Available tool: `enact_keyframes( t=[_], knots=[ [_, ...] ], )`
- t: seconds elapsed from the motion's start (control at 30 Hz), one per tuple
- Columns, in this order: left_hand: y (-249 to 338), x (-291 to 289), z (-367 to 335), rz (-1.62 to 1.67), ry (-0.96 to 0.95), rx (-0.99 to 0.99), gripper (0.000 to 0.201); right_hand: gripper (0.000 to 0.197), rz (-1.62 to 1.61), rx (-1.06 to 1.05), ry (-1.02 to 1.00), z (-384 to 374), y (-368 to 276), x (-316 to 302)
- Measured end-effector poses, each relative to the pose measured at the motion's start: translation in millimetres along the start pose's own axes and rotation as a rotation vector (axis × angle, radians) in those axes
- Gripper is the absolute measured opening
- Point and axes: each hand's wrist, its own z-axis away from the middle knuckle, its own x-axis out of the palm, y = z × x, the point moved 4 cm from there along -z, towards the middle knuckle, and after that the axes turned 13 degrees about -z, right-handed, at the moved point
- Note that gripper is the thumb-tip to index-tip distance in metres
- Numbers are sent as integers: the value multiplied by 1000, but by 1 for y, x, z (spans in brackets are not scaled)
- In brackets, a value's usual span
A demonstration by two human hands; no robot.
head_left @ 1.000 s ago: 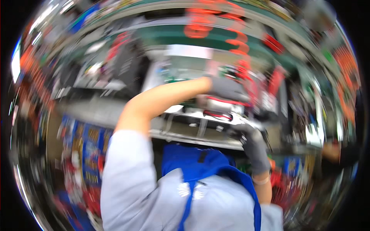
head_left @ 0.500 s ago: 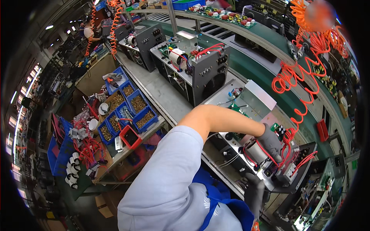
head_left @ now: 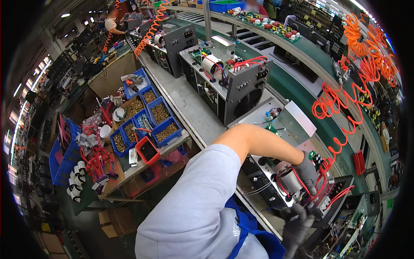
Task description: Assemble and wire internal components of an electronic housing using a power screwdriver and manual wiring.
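Drawing nearer the grey-gloved left hand [head_left: 307, 172], the grey-gloved right hand [head_left: 296, 226] concentrates work beside red insulated wires [head_left: 324, 169]; neither grip discernible.

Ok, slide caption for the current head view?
Gloved left hand beside red wires on an open electronics chassis, right hand nearby.

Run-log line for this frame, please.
left hand: beside silver cylinder | right hand: at near side of open unit | both gloved | hold: unclear

The left hand [head_left: 307, 173] (gray-gloved) is beside a silver cylinder [head_left: 290, 181] among red wires [head_left: 343, 192]; the right hand [head_left: 296, 226] is nearby.
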Motion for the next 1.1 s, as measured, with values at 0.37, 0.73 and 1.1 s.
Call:
enact_keyframes(
  t=[0.37, 0.73, 1.1],
  knots=[
    [5, -5, 11, -55, 39, 17, 64, 42, 81, 238, 86, 8, 7, 21],
    [10, -15, 6, -22, -21, -22, 53, 55, 263, 199, -66, 4, 7, -1],
    [13, -20, 0, -50, 43, 7, 58, 57, 171, 191, -186, 4, -9, -9]
  ],
)
